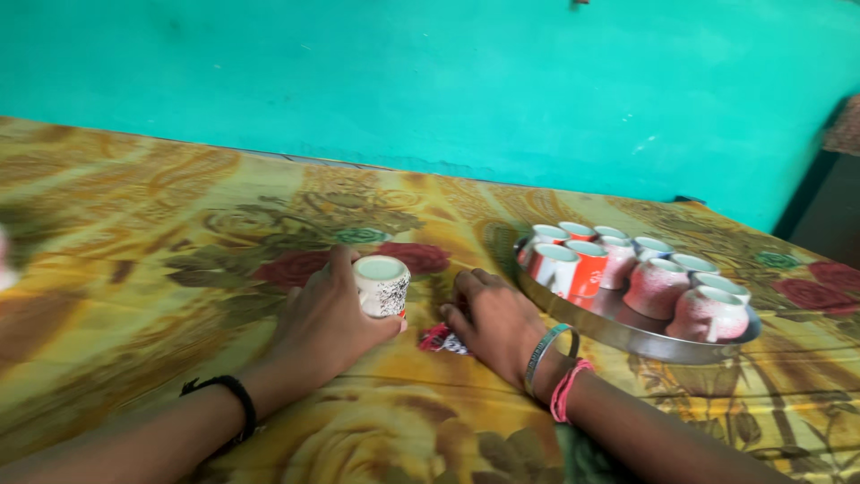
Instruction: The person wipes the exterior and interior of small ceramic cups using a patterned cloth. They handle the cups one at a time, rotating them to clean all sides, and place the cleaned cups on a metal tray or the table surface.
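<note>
The left hand (327,323) is wrapping its fingers around a small white ceramic cup with dark speckles (382,285), which is standing upright on the yellow floral cloth (179,251). The right hand (497,323) is lying just beside it, fingers curled down over a small red, white and black scrap (439,341) on the cloth. Near the right hand, a round steel tray (627,336) is carrying several pink and orange cups (658,287), set before a turquoise wall (448,81).

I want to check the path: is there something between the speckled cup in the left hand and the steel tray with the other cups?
Yes. The right hand lies flat on the cloth between the speckled cup and the steel tray, covering a small red and white thing.
</note>
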